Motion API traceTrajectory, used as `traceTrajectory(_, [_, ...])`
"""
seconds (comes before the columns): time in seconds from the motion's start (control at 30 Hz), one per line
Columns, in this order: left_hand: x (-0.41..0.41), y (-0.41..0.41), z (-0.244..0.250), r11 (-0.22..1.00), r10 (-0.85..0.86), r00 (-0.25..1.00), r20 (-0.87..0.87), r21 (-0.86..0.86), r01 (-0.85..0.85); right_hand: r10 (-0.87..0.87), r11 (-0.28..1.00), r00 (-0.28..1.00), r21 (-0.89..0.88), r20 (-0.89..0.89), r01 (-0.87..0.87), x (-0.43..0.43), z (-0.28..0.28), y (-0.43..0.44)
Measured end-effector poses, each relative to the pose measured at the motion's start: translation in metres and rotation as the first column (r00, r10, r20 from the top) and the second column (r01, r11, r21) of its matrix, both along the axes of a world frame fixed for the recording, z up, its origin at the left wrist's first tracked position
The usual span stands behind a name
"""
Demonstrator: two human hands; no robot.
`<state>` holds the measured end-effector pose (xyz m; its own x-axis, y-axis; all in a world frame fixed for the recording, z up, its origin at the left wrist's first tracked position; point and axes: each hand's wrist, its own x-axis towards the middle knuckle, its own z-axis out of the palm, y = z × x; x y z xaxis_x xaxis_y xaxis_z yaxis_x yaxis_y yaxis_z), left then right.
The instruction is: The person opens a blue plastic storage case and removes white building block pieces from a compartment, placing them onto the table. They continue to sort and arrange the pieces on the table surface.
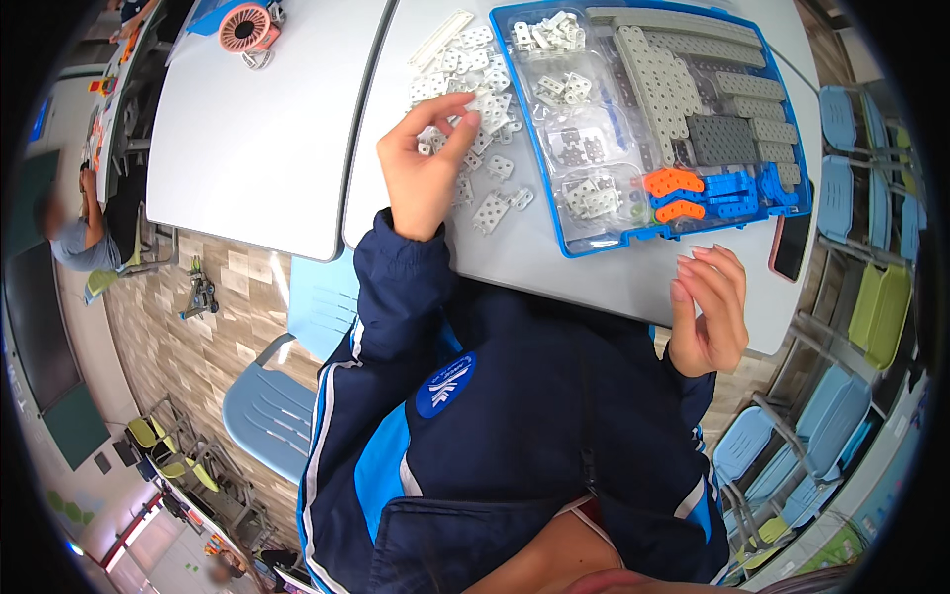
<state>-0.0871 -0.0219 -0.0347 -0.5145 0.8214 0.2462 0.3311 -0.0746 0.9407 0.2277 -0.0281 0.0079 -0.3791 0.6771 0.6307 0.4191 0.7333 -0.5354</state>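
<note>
My left hand point(427, 160) is over a loose pile of white perforated plastic building pieces point(464, 59), thumb and index fingertip close together at one white plate point(492, 110); whether they grip it is unclear. Beside the pile lies a blue-rimmed parts case point(536, 152) with clear compartments. It holds small white connectors point(549, 33), long grey perforated beams point(653, 82), a dark grey perforated plate point(722, 139), orange angled beams point(674, 180) and blue angled beams point(731, 194). My right hand point(709, 315), fingers curled and apart with nothing seen in it, hovers by the table's near edge below the case.
A phone point(793, 245) lies at the table's right edge. On the adjoining white table point(260, 141) stands a pink handheld fan point(245, 28). A light blue chair point(271, 423) is at my left, more chairs point(831, 423) at right. A person point(85, 230) sits far left.
</note>
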Motion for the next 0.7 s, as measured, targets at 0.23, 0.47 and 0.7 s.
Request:
traceTrajectory(0.23, [0.045,-0.039,0.047,0.947,-0.307,0.946,-0.106,0.065,0.315,0.244,0.970,0.970,-0.020,-0.014,-0.244,-0.025,0.007,-0.002])
traceTrajectory(0.47, [0.010,-0.039,0.040,0.988,-0.148,0.807,-0.571,-0.053,0.144,0.181,0.983,0.983,-0.012,0.002,-0.181,-0.015,0.001,-0.002])
traceTrajectory(0.7, [0.009,-0.090,0.011,0.923,-0.368,0.646,-0.669,-0.345,0.168,0.002,0.997,0.995,-0.078,0.103,0.006,-0.023,0.004,0.001])
